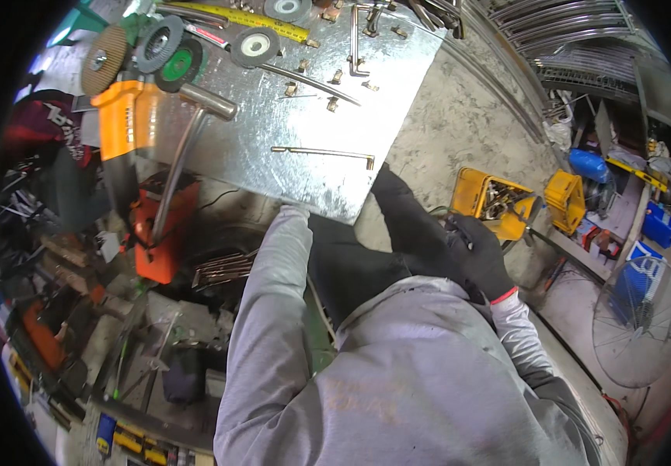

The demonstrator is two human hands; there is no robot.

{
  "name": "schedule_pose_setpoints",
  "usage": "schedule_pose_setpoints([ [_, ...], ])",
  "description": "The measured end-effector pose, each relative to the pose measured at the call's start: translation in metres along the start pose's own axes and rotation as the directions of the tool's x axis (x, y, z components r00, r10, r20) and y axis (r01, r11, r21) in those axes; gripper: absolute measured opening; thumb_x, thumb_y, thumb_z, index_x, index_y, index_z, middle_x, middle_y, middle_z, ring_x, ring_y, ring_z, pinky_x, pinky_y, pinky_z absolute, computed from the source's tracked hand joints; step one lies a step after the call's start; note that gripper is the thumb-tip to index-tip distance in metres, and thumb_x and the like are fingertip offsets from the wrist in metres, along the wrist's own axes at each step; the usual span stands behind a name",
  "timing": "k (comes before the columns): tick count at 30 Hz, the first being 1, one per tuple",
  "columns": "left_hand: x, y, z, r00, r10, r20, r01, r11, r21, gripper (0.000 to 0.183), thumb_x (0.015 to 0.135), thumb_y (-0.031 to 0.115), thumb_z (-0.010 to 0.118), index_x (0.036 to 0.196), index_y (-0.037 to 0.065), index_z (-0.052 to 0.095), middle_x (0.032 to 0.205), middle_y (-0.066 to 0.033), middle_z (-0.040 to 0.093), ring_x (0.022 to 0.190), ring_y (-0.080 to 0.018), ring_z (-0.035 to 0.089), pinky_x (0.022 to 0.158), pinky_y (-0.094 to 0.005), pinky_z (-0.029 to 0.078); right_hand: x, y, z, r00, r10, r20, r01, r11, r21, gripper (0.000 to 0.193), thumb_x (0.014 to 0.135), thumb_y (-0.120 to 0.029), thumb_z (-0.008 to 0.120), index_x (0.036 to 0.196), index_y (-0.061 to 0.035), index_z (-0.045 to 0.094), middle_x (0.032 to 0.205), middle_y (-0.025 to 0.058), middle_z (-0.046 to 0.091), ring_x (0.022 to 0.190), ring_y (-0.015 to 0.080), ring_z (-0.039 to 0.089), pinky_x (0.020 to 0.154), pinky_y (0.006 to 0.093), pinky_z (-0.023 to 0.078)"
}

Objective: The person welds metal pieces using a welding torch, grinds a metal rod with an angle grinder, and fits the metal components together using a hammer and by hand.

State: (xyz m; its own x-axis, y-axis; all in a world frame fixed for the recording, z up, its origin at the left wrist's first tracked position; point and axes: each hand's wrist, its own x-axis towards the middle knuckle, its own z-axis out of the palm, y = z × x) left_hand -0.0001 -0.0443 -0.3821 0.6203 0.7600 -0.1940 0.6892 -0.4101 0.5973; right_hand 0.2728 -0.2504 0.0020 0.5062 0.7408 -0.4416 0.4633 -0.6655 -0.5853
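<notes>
My right hand, in a dark glove with a red cuff edge, is curled beside my right thigh. A small pale spot shows among its fingers; what it holds, I cannot make out. Near it stands a yellow bin with small metal parts inside. My left sleeve reaches to the front edge of the shiny metal-topped table, and the left hand is hidden beneath that edge. On the tabletop just beyond lies a thin bent metal rod with a short hooked end. Another L-shaped rod lies farther back.
Small metal clips and a curved rod are scattered on the table. Several abrasive discs and a yellow ruler lie at the back left. A T-shaped metal tool leans by an orange container. A wire fan guard stands at right.
</notes>
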Motion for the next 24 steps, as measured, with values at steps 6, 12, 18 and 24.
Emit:
schedule_pose_setpoints([
  [6, -0.068, 0.066, -0.151, 0.874, -0.337, -0.350, 0.315, 0.942, -0.120, 0.043, 0.096, 0.012, 0.069, 0.137, 0.000, 0.068, 0.131, -0.0254, 0.071, 0.122, -0.0448, 0.066, 0.109, -0.0496, 0.051, 0.017, -0.001, -0.030, 1.000, -0.011, 0.022, 0.008, 0.995, 0.101, 0.036, 0.097, -0.020, 0.073, 0.127, -0.0022, 0.074, 0.115, 0.0224, 0.077, 0.105, 0.0366, 0.076, 0.092, 0.0441, 0.059],
  [12, -0.084, 0.152, -0.296, 0.807, -0.036, -0.590, 0.187, 0.962, 0.198, 0.045, 0.093, 0.007, 0.069, 0.138, 0.002, 0.067, 0.133, -0.0218, 0.069, 0.125, -0.0423, 0.064, 0.111, -0.0509, 0.050, 0.088, 0.041, -0.022, 0.989, -0.080, 0.128, 0.052, 0.977, 0.207, 0.035, 0.098, -0.019, 0.070, 0.129, -0.0039, 0.076, 0.117, 0.0197, 0.078, 0.105, 0.0325, 0.076, 0.095, 0.0419, 0.059],
  [18, -0.011, 0.193, -0.313, 0.894, 0.287, -0.343, -0.092, 0.868, 0.488, 0.037, 0.094, 0.009, 0.068, 0.130, 0.003, 0.071, 0.125, -0.0243, 0.071, 0.117, -0.0445, 0.065, 0.100, -0.0526, 0.053, 0.131, 0.018, -0.029, 0.963, -0.175, 0.206, 0.106, 0.946, 0.306, 0.037, 0.098, -0.020, 0.071, 0.131, -0.0040, 0.075, 0.114, 0.0175, 0.078, 0.090, 0.0247, 0.077, 0.085, 0.0374, 0.060],
  [24, 0.027, 0.201, -0.323, 0.806, 0.575, -0.140, -0.428, 0.729, 0.535, 0.034, 0.091, 0.007, 0.063, 0.123, 0.006, 0.074, 0.114, -0.0184, 0.072, 0.107, -0.0364, 0.068, 0.093, -0.0502, 0.053, 0.121, -0.009, -0.044, 0.977, -0.195, 0.087, 0.146, 0.908, 0.392, 0.038, 0.100, -0.021, 0.071, 0.134, -0.0033, 0.073, 0.112, 0.0153, 0.078, 0.086, 0.0202, 0.075, 0.082, 0.0347, 0.060],
])
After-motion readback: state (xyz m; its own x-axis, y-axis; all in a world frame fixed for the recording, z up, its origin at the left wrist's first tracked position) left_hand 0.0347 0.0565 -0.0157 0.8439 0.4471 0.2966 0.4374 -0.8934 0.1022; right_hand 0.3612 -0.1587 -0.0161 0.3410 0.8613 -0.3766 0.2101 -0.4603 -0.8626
